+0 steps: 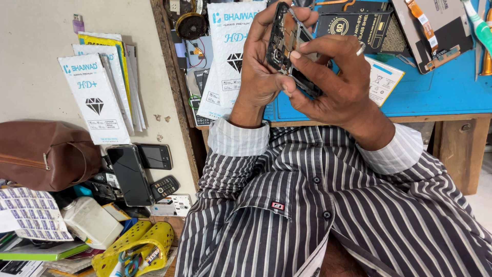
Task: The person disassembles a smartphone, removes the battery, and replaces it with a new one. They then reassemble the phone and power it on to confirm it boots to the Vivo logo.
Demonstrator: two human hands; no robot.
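Observation:
Both my hands hold an opened phone body (283, 42) up over the blue work mat (441, 90). Its back is off, and the dark frame and inner parts show. My left hand (259, 66) grips the phone's left side, fingers curled over its top edge. My right hand (333, 84), with a ring on one finger, clasps the lower right side, and its thumb presses on the inner parts. My striped shirt (318, 205) fills the lower frame.
White packets with a diamond mark (95, 100) lean on the wall at left, another (230, 56) lies by the mat. Phones (130, 174), a brown bag (46, 154), a yellow holder (138, 246), black screen-guard boxes (359, 25), a phone panel with flex cable (435, 31), a green toothbrush (479, 25) surround me.

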